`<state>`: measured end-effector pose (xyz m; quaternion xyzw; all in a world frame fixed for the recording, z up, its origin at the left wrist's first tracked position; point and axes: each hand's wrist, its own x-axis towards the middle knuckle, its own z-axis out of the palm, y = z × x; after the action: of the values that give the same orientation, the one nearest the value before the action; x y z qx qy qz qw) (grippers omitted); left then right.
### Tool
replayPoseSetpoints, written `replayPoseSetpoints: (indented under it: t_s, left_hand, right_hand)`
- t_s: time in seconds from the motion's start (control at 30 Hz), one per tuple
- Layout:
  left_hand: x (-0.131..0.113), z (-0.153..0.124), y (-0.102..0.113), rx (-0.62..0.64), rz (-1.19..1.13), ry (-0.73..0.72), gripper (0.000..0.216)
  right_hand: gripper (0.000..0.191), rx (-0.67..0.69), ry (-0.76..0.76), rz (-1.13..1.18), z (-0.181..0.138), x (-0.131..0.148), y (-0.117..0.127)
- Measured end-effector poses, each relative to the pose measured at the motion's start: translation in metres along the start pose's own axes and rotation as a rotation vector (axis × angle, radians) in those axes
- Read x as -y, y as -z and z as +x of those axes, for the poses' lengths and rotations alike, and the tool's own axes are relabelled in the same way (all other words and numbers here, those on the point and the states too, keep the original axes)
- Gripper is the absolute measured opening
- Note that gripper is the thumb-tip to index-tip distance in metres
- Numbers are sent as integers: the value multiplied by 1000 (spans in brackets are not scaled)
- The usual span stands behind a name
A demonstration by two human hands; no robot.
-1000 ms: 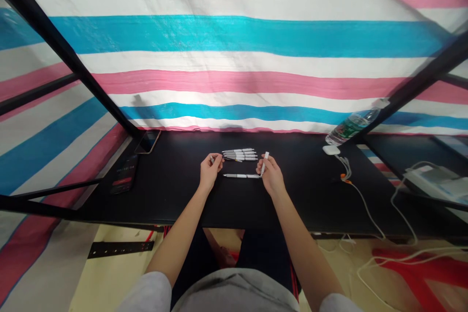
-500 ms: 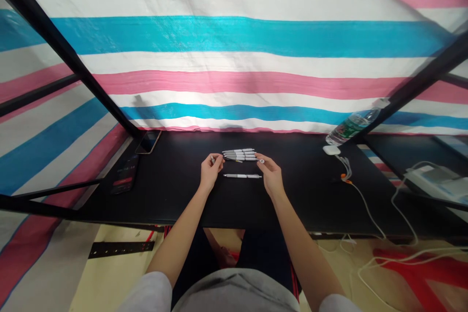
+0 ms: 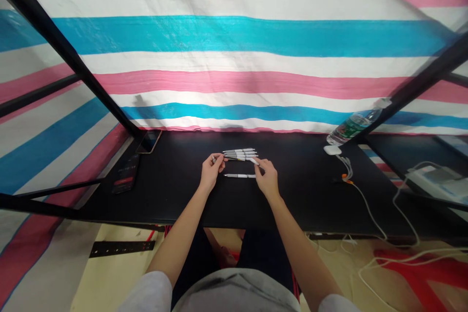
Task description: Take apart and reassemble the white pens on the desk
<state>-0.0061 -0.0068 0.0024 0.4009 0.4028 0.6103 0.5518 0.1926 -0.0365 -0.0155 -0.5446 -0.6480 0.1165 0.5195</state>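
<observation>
Where both bare hands meet over the black counter [image 3: 171,195], the left hand [image 3: 211,171] has its grip clenched, thumb and fingers pinching a small metal-tipped pen piece [image 3: 214,159]. The right hand [image 3: 266,180] is grasping a white plastic pen barrel [image 3: 253,161] between its fingertips. Just far of the hands lies a tight parallel row of slim white ballpoint pens [image 3: 239,154] with metal tips; any printing on them is too small to read. One single white pen [image 3: 239,175] lies on the near side of that row, between the hands. At far left sit a dark smartphone [image 3: 148,141] and a black device with a red panel [image 3: 125,180]. At far right stand a ribbed clear plastic water bottle [image 3: 353,124] with an unreadable green label and a white charger [image 3: 332,150] with trailing white cables.
</observation>
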Motion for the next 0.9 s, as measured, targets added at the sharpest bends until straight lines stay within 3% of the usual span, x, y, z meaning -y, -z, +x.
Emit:
replayPoseSetpoints:
  t_s: [0.27,0.47,0.63,0.9]
  left_hand:
    - [-3,-6,-3,95,130,11,32]
    - [-8,-14,-6,231,467,-98,26]
    - [-11,-17,-5,217,619,-181,28]
    - [-9,-16,-6,244,625,-195,30]
  right_hand:
    - [31,83,168,-144,-3,-1,-5]
    - [37,161,291,-63,-5,8,-4]
    - [41,183,373,-77,-7,10,-6]
    - [40,215,413,-186,-8,19,-4]
